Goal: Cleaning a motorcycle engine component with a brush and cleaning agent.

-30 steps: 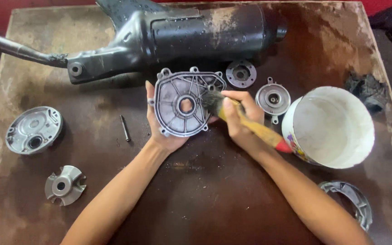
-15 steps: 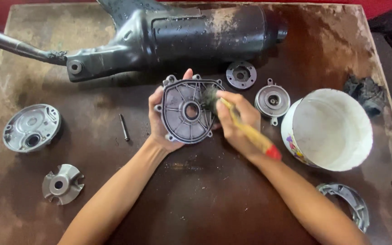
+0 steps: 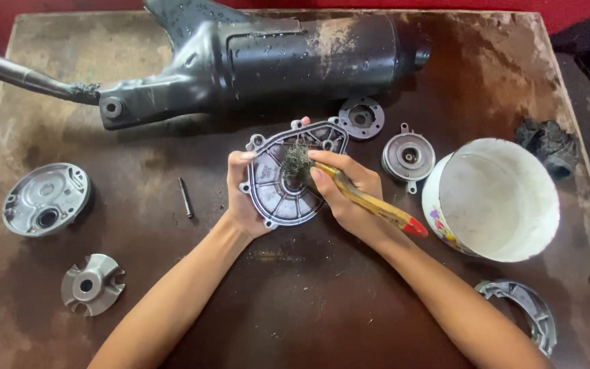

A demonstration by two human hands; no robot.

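Stained brown worktable (image 3: 308,321), seen from above. Far left: round metal housing (image 3: 47,199) & finned rotor (image 3: 91,284), set aside. Centre: left hand (image 3: 244,198) closed on edge of grey engine cover (image 3: 291,171), tilting it up w/ ribbed inside exposed to brush. Right hand (image 3: 349,198) closed on yellow brush (image 3: 370,201), bristles on cover's hub. White bucket (image 3: 493,198) close at right, w/in reach.

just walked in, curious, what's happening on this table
A person holds a ribbed metal engine cover tilted up in the left hand and brushes its inside with a yellow-handled brush held in the right hand. A white bucket, a black exhaust muffler and other metal parts lie around them.
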